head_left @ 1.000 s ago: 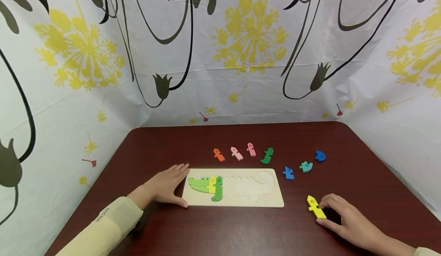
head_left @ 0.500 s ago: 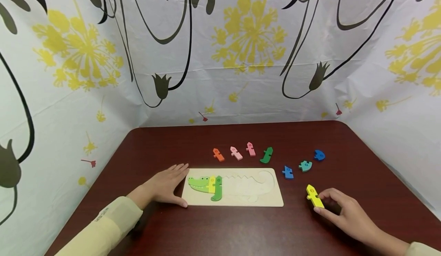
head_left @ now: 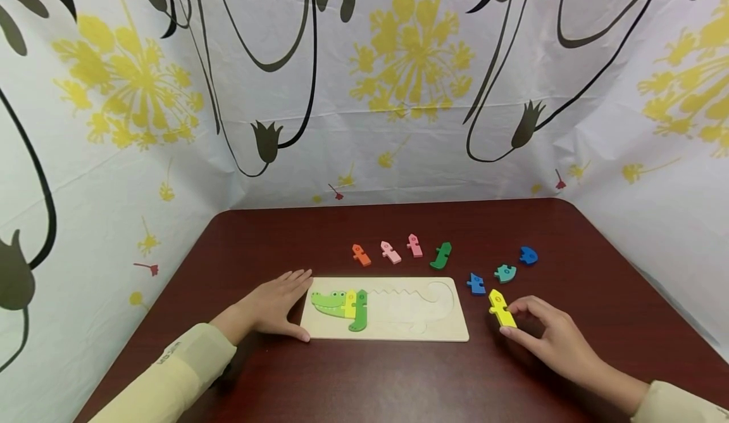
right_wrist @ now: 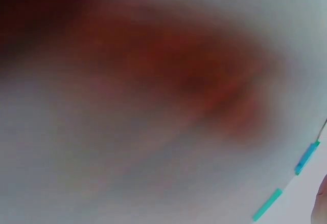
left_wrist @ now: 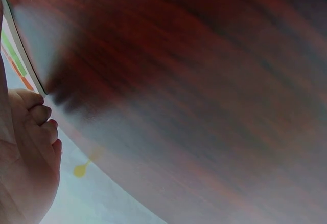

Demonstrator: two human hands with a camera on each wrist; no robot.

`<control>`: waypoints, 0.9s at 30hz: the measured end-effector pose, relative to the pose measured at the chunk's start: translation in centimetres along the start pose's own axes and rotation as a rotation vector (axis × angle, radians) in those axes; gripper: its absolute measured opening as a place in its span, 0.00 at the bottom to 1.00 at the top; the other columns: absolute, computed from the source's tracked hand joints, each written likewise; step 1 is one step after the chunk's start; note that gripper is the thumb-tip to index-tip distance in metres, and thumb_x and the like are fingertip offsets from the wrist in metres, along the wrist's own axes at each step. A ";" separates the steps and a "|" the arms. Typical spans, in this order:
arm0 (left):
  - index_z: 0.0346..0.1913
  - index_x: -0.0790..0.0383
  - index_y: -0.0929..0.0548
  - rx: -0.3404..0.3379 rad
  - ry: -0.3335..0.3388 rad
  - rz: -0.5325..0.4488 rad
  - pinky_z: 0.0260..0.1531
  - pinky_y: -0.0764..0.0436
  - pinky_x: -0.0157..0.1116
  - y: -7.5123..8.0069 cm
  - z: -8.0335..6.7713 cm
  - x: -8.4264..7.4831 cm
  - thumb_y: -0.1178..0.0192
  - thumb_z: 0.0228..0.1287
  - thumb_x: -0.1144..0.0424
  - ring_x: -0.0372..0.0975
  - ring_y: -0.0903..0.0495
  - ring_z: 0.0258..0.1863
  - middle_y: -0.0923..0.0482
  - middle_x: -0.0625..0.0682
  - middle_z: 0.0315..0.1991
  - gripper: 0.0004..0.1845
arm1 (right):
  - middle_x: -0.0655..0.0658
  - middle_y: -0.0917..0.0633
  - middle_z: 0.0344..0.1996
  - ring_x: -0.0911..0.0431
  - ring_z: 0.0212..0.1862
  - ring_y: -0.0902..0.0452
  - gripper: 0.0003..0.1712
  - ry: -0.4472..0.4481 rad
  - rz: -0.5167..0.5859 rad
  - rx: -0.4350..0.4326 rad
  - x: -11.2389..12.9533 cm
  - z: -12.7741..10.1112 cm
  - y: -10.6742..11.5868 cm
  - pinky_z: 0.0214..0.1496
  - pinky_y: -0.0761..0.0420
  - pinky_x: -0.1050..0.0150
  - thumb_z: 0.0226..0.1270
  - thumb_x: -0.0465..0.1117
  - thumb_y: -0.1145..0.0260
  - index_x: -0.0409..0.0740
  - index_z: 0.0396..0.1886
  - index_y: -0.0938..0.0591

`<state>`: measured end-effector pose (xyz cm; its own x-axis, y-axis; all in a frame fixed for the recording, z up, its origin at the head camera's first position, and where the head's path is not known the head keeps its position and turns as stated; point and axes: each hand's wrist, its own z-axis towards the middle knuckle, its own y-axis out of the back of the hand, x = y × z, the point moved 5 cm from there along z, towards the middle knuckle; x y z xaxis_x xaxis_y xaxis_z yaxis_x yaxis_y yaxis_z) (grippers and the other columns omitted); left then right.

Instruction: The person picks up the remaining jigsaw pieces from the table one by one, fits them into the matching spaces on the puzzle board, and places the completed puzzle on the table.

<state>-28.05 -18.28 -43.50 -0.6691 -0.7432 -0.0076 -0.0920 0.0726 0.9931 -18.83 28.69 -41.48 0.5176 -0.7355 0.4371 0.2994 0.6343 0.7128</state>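
A pale wooden puzzle board [head_left: 438, 329] lies at the table's middle with a green crocodile head, a yellow piece and a dark green piece [head_left: 359, 312] fitted at its left end. My left hand [head_left: 279, 306] rests flat against the board's left edge, fingers straight. My right hand [head_left: 538, 329] pinches a loose yellow piece [head_left: 500, 309] just right of the board. In the left wrist view only my curled fingers [left_wrist: 36, 127] and the board's edge [left_wrist: 23, 50] show. The right wrist view is blurred.
Loose pieces lie behind and to the right of the board: orange [head_left: 361, 256], two pink [head_left: 390, 252], dark green [head_left: 441, 256], blue [head_left: 476, 284], teal [head_left: 505, 273] and another blue [head_left: 528, 256]. Flowered sheets wall in the dark red table [head_left: 370, 385] on three sides.
My right hand has slid the yellow piece up and to the left, from the table's right front towards the board's right end. The left hand has stayed put.
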 end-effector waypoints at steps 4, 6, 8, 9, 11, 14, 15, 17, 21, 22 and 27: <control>0.75 0.67 0.45 -0.003 -0.001 -0.002 0.70 0.47 0.46 0.0 0.0 0.0 0.51 0.47 0.17 0.49 0.51 0.74 0.50 0.59 0.76 0.65 | 0.61 0.21 0.36 0.63 0.36 0.23 0.21 0.017 0.024 -0.009 0.9 1.0 -0.5 0.40 0.27 0.81 0.46 0.37 0.19 0.55 0.37 0.20; 0.75 0.67 0.45 -0.005 -0.004 0.004 0.70 0.47 0.46 0.0 -0.1 0.0 0.52 0.47 0.17 0.49 0.51 0.74 0.50 0.59 0.76 0.65 | 0.60 0.20 0.36 0.62 0.36 0.23 0.21 0.027 0.040 -0.014 1.3 1.4 -0.9 0.39 0.26 0.79 0.46 0.37 0.19 0.54 0.37 0.20; 0.75 0.67 0.45 -0.006 -0.005 0.011 0.70 0.47 0.46 0.0 0.0 0.0 0.52 0.47 0.17 0.49 0.51 0.74 0.50 0.59 0.76 0.65 | 0.60 0.20 0.36 0.61 0.36 0.23 0.20 0.028 0.053 -0.012 1.6 1.8 -1.3 0.38 0.26 0.77 0.47 0.37 0.19 0.54 0.37 0.20; 0.75 0.67 0.45 -0.005 -0.007 0.015 0.70 0.47 0.46 0.0 0.0 0.0 0.52 0.47 0.17 0.49 0.51 0.74 0.50 0.59 0.76 0.65 | 0.60 0.20 0.36 0.60 0.36 0.23 0.20 0.030 0.058 -0.012 1.7 1.9 -1.6 0.38 0.25 0.75 0.47 0.37 0.19 0.53 0.37 0.20; 0.75 0.67 0.45 -0.005 -0.009 0.018 0.70 0.47 0.46 0.0 0.0 0.1 0.52 0.47 0.17 0.49 0.51 0.74 0.50 0.59 0.76 0.65 | 0.60 0.20 0.37 0.59 0.36 0.24 0.20 0.031 0.068 -0.013 1.9 2.2 -2.0 0.37 0.25 0.73 0.47 0.37 0.20 0.53 0.37 0.20; 0.75 0.67 0.45 -0.002 -0.009 0.020 0.71 0.47 0.46 0.0 0.0 0.1 0.53 0.47 0.17 0.49 0.51 0.74 0.51 0.59 0.76 0.65 | 0.59 0.20 0.37 0.61 0.37 0.24 0.20 0.029 0.076 -0.010 2.4 2.7 -2.7 0.37 0.25 0.74 0.47 0.37 0.20 0.52 0.37 0.21; 0.75 0.67 0.45 -0.002 -0.009 0.020 0.71 0.47 0.46 0.0 0.0 0.1 0.53 0.47 0.17 0.49 0.51 0.74 0.51 0.59 0.76 0.65 | 0.59 0.20 0.37 0.61 0.37 0.25 0.20 0.027 0.078 -0.010 2.5 2.9 -2.9 0.38 0.25 0.75 0.47 0.37 0.20 0.52 0.37 0.21; 0.75 0.67 0.45 -0.004 -0.009 0.020 0.71 0.47 0.46 -0.1 0.1 0.1 0.53 0.47 0.17 0.49 0.51 0.74 0.51 0.59 0.76 0.65 | 0.59 0.20 0.37 0.62 0.37 0.25 0.20 0.030 0.085 -0.010 2.9 3.2 -3.2 0.38 0.24 0.75 0.48 0.37 0.20 0.52 0.38 0.20; 0.75 0.67 0.45 -0.006 -0.009 0.018 0.71 0.47 0.46 -0.1 0.1 0.1 0.53 0.47 0.17 0.49 0.51 0.74 0.50 0.59 0.76 0.65 | 0.59 0.20 0.36 0.62 0.37 0.25 0.19 0.045 0.111 -0.014 3.6 3.8 -3.9 0.38 0.22 0.72 0.48 0.36 0.20 0.51 0.38 0.20; 0.75 0.67 0.45 -0.007 -0.010 0.017 0.71 0.47 0.46 -0.1 0.1 0.1 0.53 0.47 0.17 0.49 0.51 0.74 0.50 0.59 0.76 0.65 | 0.59 0.20 0.36 0.62 0.37 0.24 0.19 0.052 0.117 -0.014 3.8 3.9 -4.1 0.38 0.22 0.71 0.48 0.36 0.20 0.50 0.38 0.20; 0.75 0.67 0.45 -0.005 -0.011 0.028 0.71 0.47 0.45 0.0 0.0 0.0 0.53 0.47 0.17 0.49 0.51 0.74 0.50 0.59 0.76 0.65 | 0.59 0.20 0.36 0.58 0.37 0.21 0.20 0.062 0.154 -0.007 4.6 4.6 -4.8 0.39 0.18 0.66 0.47 0.35 0.20 0.50 0.38 0.20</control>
<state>-28.05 -18.30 -43.54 -0.6794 -0.7335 0.0192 -0.0690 0.0900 0.9935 -21.57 21.19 -40.37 0.6065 -0.6134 0.5059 0.2181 0.7403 0.6360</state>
